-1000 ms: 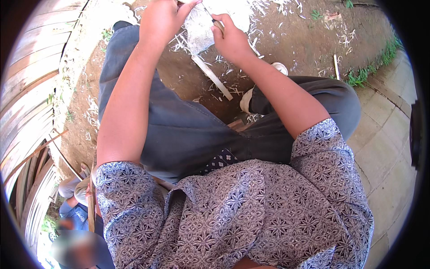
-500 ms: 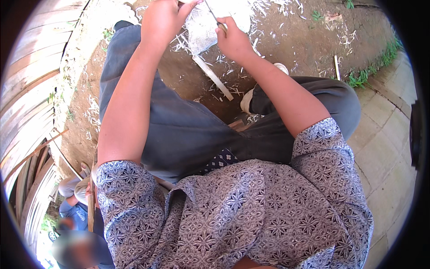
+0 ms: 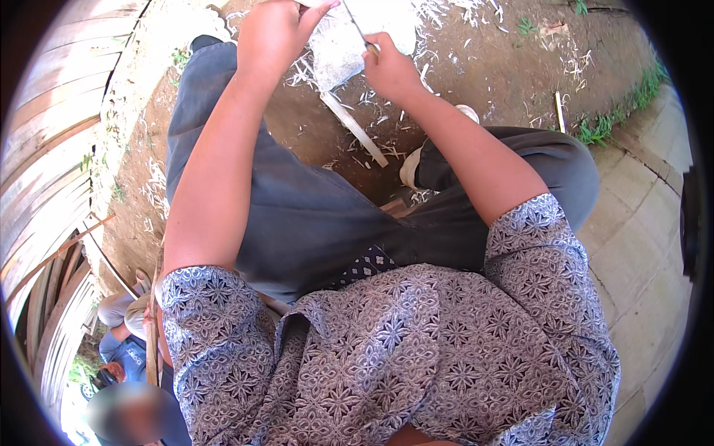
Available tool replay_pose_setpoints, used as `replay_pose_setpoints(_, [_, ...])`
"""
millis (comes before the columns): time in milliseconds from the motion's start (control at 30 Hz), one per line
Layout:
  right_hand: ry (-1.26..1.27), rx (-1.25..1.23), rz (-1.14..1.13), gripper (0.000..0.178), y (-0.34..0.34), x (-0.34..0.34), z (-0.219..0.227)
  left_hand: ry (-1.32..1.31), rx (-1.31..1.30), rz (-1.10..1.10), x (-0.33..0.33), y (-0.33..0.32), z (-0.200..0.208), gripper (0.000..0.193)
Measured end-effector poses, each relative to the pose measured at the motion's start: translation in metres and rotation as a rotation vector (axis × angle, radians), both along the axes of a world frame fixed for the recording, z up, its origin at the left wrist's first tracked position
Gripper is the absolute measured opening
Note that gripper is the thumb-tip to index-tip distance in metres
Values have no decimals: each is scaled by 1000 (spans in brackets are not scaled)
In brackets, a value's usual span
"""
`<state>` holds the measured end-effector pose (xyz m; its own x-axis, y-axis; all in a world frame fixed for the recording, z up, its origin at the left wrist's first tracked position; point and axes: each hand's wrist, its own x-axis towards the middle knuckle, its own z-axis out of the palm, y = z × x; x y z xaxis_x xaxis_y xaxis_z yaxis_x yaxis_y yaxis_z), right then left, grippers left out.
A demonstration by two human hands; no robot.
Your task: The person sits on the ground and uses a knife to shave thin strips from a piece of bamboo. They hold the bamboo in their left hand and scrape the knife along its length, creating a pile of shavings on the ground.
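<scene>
At the top edge, my right hand (image 3: 390, 70) is closed round the short handle of a knife (image 3: 354, 21); its thin dark blade points up and left, out of the picture. My left hand (image 3: 271, 33) is beside it on the left, bent at the wrist, fingers curled and thumb stretched toward the blade. A bit of something pale shows between its thumb and fingers, but the picture's edge cuts it off. Below both hands lies a bright white, rough-surfaced block or sheet (image 3: 335, 56), partly overexposed. A pale wooden strip (image 3: 353, 128) leans away from its near edge.
Thin pale shavings (image 3: 439, 18) litter the brown dirt ground (image 3: 498, 78). Stacked planks (image 3: 56, 97) run along the left side. On the right is a tiled pavement (image 3: 639, 223) edged with grass (image 3: 599, 130). Another person (image 3: 130, 349) sits at lower left, close to my left elbow.
Both hands have shifted very slightly; the right hand and knife tilt a little differently, moving a few pixels right and down. The other person at lower left has moved slightly.
</scene>
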<state>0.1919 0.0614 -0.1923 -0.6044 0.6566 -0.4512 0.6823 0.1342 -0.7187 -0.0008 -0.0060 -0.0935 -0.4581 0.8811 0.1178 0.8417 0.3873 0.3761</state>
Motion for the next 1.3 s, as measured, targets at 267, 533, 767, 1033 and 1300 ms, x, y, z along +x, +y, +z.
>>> replay_pose_setpoints(267, [-1,-10,-21,39,8,-1,0,24,-52,59,0,-1,3,56])
replay_pose_setpoints(533, [220,62,-101,40,1,-4,10,-76,-29,175,-5,3,1,64])
replay_pose_setpoints(767, [74,20,-35,37,-1,-1,21,-40,4,199,-6,5,-3,64])
replay_pose_setpoints(1033, [65,145,7,35,4,14,-18,-54,-29,244,-1,5,1,64])
replay_pose_setpoints(1300, [-31,158,-24,35,9,13,-19,-91,4,226,-1,3,3,64])
